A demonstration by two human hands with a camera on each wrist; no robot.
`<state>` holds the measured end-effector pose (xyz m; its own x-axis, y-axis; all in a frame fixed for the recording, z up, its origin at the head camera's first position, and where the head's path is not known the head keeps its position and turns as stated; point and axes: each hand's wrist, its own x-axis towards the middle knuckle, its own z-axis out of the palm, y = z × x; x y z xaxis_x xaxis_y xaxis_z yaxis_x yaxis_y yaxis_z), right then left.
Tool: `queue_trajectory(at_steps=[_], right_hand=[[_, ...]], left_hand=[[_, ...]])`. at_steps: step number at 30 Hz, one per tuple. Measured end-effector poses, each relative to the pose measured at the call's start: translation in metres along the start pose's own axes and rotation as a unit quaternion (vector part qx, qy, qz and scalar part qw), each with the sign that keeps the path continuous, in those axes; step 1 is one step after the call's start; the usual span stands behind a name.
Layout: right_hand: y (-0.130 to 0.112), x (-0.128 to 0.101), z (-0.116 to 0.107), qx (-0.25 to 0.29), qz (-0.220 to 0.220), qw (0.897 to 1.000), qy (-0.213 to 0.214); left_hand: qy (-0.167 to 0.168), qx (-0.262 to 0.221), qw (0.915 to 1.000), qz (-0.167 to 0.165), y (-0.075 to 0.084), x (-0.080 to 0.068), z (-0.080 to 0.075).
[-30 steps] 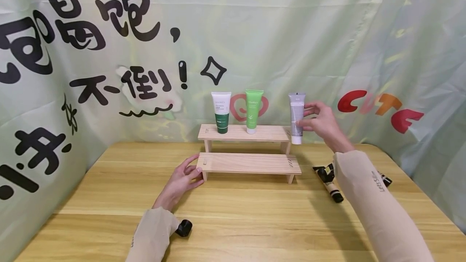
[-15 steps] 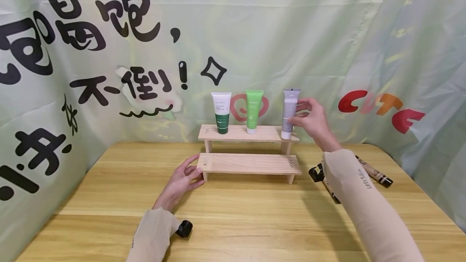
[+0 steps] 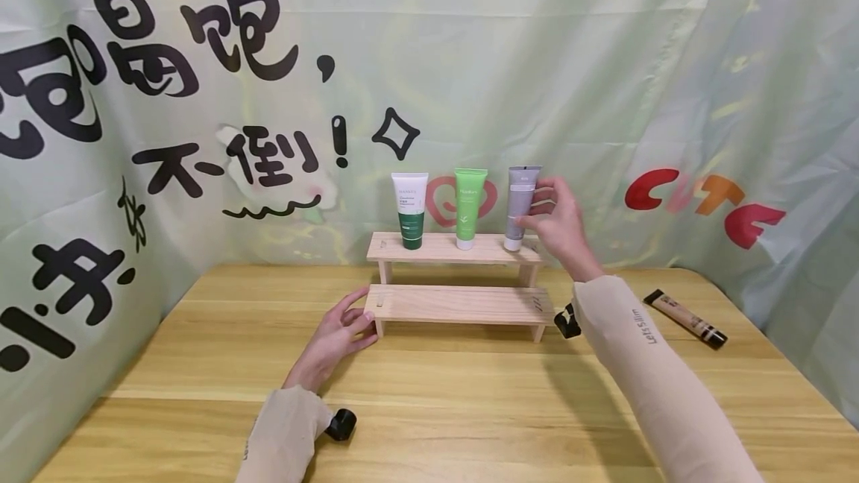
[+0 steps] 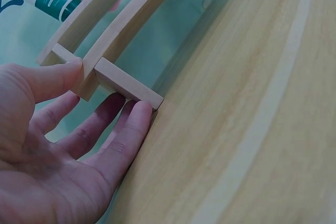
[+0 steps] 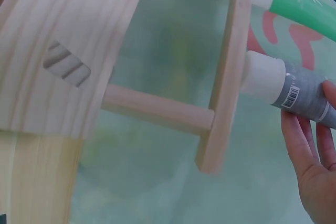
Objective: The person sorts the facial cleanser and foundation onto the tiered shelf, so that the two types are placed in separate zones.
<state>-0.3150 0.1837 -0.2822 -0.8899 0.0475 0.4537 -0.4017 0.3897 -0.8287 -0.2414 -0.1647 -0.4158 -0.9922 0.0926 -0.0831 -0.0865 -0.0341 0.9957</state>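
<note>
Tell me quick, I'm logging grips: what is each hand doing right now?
Left hand: open, fingers on the lower shelf's end.
Right hand: holding the grey tube on the upper shelf.

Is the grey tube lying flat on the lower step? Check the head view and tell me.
No. The grey tube stands upright, cap down, on the top step of the wooden shelf, gripped by the right hand.
</note>
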Motion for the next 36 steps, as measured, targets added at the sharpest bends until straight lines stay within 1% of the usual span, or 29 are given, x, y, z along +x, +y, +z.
queue_trajectory(at_steps=[6, 11, 16, 23, 26, 29, 36], right_hand=[[0.006, 0.0, 0.006, 0.001, -0.01, 1.0, 0.002], [0.008, -0.003, 0.009, -0.013, -0.019, 1.0, 0.003], [0.008, -0.005, 0.004, -0.021, -0.007, 1.0, -0.019], [0.013, -0.011, -0.018, -0.037, 0.013, 0.998, -0.042], [0.019, -0.014, -0.028, -0.028, 0.025, 0.998, -0.05], [0.025, -0.017, -0.038, -0.029, 0.039, 0.997, -0.057], [0.036, -0.03, -0.059, -0.042, 0.047, 0.996, -0.061]], left_hand=[[-0.007, -0.01, 0.9999, 0.007, -0.002, 0.001, 0.001], [-0.004, -0.009, 0.9999, 0.004, -0.002, 0.002, 0.002], [-0.004, -0.004, 1.0, 0.001, -0.002, 0.002, 0.001], [-0.004, 0.002, 1.0, -0.001, -0.001, 0.002, 0.0], [-0.005, 0.006, 1.0, 0.0, -0.001, 0.002, -0.001], [-0.005, 0.007, 1.0, 0.0, 0.0, 0.002, -0.002], [-0.006, 0.009, 0.9999, 0.001, -0.001, 0.002, -0.003]])
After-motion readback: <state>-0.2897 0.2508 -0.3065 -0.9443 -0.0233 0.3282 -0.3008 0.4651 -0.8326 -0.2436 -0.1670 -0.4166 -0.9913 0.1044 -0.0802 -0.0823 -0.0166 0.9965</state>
